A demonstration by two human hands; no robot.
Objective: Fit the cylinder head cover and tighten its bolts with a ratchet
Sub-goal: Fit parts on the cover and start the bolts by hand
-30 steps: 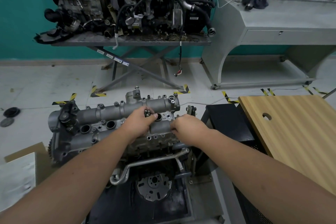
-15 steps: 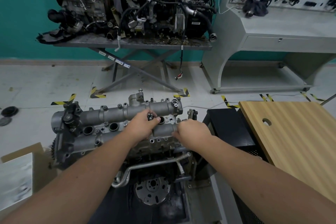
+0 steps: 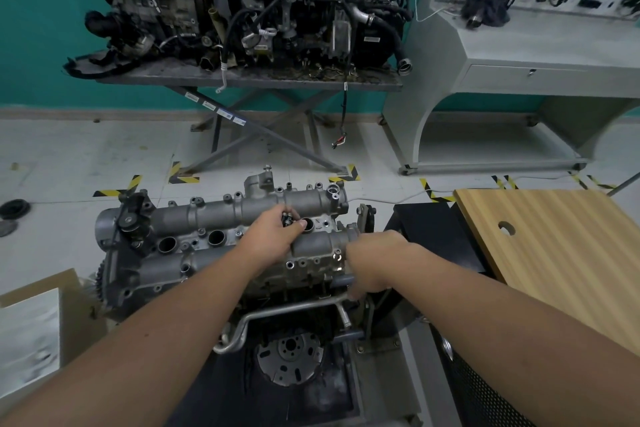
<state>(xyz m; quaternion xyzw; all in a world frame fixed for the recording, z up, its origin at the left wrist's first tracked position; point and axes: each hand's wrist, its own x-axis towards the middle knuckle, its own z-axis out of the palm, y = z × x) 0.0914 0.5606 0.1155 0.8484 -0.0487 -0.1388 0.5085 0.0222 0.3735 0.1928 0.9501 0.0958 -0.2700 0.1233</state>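
Observation:
The grey aluminium cylinder head cover [image 3: 221,215] lies on top of the engine on a stand in front of me. My left hand [image 3: 273,236] rests on the cover's middle, by a spark plug well [image 3: 307,224], and pinches a few small dark bolts [image 3: 287,218] between thumb and fingers. At the cover's near right corner, my right hand [image 3: 374,260] is curled with its fingertips down, next to a shiny bolt head [image 3: 337,255]. What those fingers hold is hidden. No ratchet is in view.
A wooden tabletop [image 3: 554,253] with a round hole stands at the right, beside a black stand [image 3: 433,229]. A second engine [image 3: 242,10] sits on a scissor table at the back. A grey training bench [image 3: 519,55] is back right, a cardboard box [image 3: 38,322] near left.
My right hand has slid slightly toward me, along the cover's near right corner. My left hand stays on the cover with the bolts. The view has shifted a little.

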